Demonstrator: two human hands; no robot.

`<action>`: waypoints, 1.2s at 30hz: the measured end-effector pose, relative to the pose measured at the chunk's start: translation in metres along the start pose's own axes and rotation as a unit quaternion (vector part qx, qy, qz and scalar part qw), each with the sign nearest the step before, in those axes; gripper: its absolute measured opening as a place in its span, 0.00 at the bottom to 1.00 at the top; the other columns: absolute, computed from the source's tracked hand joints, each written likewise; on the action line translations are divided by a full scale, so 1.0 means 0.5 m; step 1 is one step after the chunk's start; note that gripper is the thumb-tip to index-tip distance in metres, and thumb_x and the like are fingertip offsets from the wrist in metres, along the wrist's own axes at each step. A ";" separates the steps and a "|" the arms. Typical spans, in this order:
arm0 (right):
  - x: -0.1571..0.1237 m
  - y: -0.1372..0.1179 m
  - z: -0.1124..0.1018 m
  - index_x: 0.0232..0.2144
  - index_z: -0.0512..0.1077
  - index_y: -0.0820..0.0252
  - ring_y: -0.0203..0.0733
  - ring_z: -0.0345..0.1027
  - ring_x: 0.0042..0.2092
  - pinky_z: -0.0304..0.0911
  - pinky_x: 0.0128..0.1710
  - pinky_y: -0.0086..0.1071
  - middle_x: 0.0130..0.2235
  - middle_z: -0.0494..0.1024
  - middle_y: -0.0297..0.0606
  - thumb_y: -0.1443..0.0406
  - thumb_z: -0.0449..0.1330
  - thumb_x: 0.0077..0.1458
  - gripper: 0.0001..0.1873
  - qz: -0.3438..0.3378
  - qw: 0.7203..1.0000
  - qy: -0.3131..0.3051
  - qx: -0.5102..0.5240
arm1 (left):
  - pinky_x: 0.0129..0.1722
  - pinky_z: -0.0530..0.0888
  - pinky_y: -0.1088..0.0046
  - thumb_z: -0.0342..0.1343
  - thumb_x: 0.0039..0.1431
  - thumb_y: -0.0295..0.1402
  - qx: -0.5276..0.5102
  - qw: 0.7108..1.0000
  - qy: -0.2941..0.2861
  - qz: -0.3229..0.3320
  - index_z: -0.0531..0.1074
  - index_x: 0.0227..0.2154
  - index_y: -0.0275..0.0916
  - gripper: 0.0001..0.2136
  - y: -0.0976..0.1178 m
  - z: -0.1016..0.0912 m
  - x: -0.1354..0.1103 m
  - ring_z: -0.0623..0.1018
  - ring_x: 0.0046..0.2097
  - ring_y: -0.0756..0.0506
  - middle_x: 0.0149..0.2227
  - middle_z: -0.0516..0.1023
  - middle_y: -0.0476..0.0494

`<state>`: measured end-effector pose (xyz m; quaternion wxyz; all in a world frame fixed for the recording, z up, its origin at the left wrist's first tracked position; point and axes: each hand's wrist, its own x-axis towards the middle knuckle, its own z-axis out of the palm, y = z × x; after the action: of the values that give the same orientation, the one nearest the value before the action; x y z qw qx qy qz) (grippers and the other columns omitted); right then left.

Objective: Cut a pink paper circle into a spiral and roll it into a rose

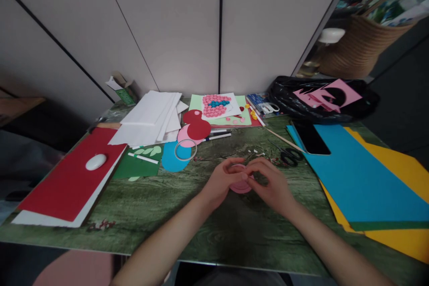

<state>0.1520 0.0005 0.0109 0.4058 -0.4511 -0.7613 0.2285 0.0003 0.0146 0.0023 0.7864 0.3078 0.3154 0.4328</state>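
A round piece of pink paper (240,187) is held above the green wood-look table, near its middle. My left hand (217,182) closes around it from the left, thumb lying across its face. With thumb and index finger, my right hand (272,184) pinches the paper at its upper right side. My fingers cover part of the paper, so its upper edge is partly hidden. Faint curved lines show on its surface. Black-handled scissors (291,156) and small paper scraps (256,152) lie just beyond my hands.
To the left are red sheets (72,170), a white mouse-shaped object (96,162), a tape roll (186,149) and white paper (147,116). A picture with pink and blue paper pieces (216,103) lies at the back. Blue sheets (365,174) and a phone (311,137) occupy the right.
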 end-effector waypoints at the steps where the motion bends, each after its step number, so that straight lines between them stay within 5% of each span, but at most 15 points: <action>1: 0.000 0.000 0.000 0.30 0.69 0.56 0.40 0.65 0.38 0.63 0.37 0.33 0.34 0.70 0.37 0.70 0.57 0.51 0.04 0.002 1.000 -0.001 0.001 | 0.40 0.67 0.72 0.64 0.38 0.24 0.000 1.000 -0.001 -0.001 0.69 0.39 0.36 0.21 0.000 0.000 0.000 0.75 0.36 0.49 0.33 0.76 0.45; 12: 0.001 0.002 -0.005 0.39 0.70 0.54 0.40 0.64 0.44 0.62 0.42 0.34 0.40 0.68 0.39 0.70 0.53 0.54 0.11 -0.020 0.998 -0.061 -0.009 | 0.39 0.66 0.72 0.64 0.39 0.27 0.064 0.998 0.008 0.005 0.69 0.40 0.36 0.21 0.006 -0.003 -0.002 0.74 0.35 0.49 0.33 0.77 0.44; 24: 0.000 0.010 0.003 0.22 0.66 0.58 0.39 0.64 0.37 0.61 0.36 0.32 0.33 0.68 0.35 0.73 0.59 0.45 0.07 0.006 1.000 0.000 0.014 | 0.36 0.67 0.74 0.65 0.38 0.26 0.042 0.999 -0.018 -0.018 0.71 0.37 0.36 0.18 -0.013 -0.001 -0.001 0.73 0.33 0.51 0.32 0.76 0.46; 36: 0.001 0.006 0.002 0.22 0.63 0.59 0.38 0.63 0.35 0.59 0.34 0.30 0.31 0.66 0.33 0.77 0.59 0.42 0.11 0.010 1.000 -0.002 0.019 | 0.34 0.68 0.75 0.64 0.38 0.24 0.033 0.999 -0.015 -0.021 0.70 0.37 0.35 0.18 -0.012 -0.001 0.000 0.74 0.33 0.51 0.32 0.76 0.45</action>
<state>0.1523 0.0025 0.0083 0.4110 -0.4500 -0.7531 0.2480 0.0024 0.0120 -0.0025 0.7893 0.3338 0.3237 0.4010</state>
